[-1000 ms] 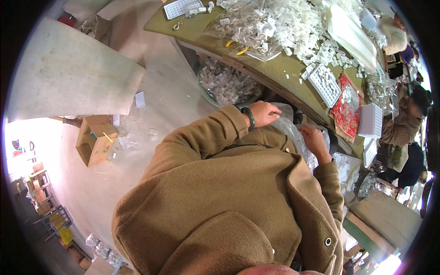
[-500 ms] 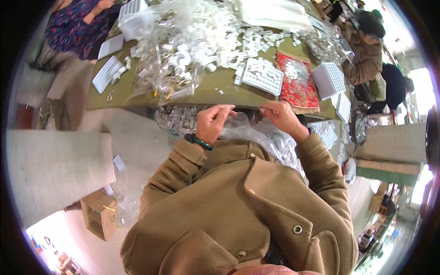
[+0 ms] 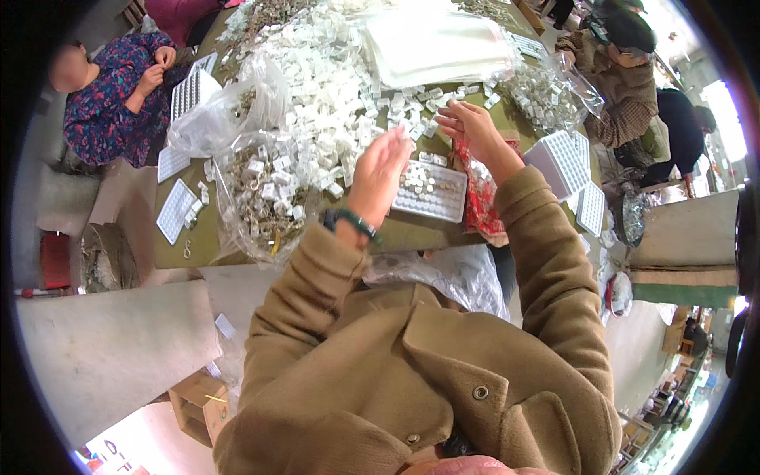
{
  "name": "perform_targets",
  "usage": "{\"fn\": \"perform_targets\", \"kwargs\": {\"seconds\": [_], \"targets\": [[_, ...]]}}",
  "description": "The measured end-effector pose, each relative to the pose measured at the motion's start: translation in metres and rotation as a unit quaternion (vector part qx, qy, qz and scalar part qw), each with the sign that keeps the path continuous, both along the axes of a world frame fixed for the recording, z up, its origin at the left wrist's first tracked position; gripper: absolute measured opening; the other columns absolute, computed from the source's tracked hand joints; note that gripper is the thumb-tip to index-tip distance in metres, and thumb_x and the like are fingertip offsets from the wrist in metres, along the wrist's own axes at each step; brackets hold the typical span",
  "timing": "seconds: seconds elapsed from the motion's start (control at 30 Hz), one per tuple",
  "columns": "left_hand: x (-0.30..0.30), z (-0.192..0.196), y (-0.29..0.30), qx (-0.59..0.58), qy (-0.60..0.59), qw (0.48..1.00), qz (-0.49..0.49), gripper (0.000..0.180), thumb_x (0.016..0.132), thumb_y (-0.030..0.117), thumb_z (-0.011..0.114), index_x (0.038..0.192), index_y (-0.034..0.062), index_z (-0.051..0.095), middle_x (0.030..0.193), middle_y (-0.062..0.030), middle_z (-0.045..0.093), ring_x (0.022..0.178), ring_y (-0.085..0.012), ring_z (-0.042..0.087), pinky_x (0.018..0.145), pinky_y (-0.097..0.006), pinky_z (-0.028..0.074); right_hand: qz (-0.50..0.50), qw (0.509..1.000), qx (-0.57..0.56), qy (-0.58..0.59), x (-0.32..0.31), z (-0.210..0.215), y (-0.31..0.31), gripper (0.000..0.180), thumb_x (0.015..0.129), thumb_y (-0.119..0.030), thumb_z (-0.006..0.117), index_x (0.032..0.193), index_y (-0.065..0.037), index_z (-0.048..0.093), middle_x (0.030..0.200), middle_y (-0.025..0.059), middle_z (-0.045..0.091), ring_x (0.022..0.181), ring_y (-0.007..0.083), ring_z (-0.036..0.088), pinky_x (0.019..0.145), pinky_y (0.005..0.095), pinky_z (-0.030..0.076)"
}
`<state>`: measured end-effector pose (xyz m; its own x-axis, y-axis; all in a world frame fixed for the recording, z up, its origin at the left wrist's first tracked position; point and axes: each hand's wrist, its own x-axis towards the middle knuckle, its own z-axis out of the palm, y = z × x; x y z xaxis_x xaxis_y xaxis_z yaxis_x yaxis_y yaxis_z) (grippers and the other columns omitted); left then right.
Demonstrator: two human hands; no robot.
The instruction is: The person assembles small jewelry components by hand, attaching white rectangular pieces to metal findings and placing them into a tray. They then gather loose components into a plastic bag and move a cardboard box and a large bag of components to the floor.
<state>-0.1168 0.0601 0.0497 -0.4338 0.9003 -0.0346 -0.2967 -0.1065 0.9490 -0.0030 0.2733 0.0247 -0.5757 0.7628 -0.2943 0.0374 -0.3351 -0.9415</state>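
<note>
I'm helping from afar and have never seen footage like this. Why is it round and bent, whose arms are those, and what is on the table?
The picture comes from a wide fisheye camera worn on a person's head, looking down. That is why straight edges bend toward the rim. There is no machine: the two arms in the tan coat are the wearer's own.

The left hand, with a dark wristband, is raised with its fingers together; whether it holds a small piece I cannot tell. The right hand is spread open above the table.

Under the hands lies a white tray partly filled with small pieces, beside a red bag. Beyond is a heap of small white parts, clear bags of parts at left, and more trays at right. Other people sit around the table.
</note>
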Motion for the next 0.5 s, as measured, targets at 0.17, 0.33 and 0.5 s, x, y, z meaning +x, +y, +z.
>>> {"fn": "perform_targets", "kwargs": {"seconds": [0.17,0.33,0.5], "targets": [[-0.066,0.018,0.144,-0.019,0.125,0.978,0.168,0.069,0.089,0.029,0.065,0.139,-0.0074,0.037,0.129,-0.0202,0.055,0.120,-0.0240,0.053,0.098,-0.033,0.043,-0.042,0.989,-0.096,0.106,-0.033,-0.014,0.040,0.062,0.097,-0.028,0.058,0.139,0.009,0.031,0.140,0.0267,0.039,0.114,0.0318,0.056,0.089,0.0367,0.055],[-0.153,0.002,0.218,-0.137,0.306,0.909,0.246,0.108,0.073,0.053,0.075,0.144,-0.0111,0.026,0.147,-0.0288,0.035,0.137,-0.0349,0.036,0.112,-0.037,0.030,-0.059,0.987,-0.125,0.076,-0.050,-0.014,0.060,0.065,0.099,-0.028,0.053,0.144,0.007,0.024,0.147,0.0285,0.030,0.124,0.0348,0.050,0.092,0.0373,0.053],[-0.209,-0.015,0.252,-0.139,0.356,0.892,0.241,0.116,0.072,0.058,0.073,0.146,-0.0113,0.018,0.151,-0.0299,0.025,0.142,-0.0366,0.027,0.116,-0.038,0.023,-0.140,0.967,-0.190,0.098,-0.068,-0.023,0.064,0.060,0.097,-0.032,0.056,0.137,0.006,0.034,0.139,0.0219,0.040,0.109,0.0317,0.056,0.080,0.0359,0.055]]}}
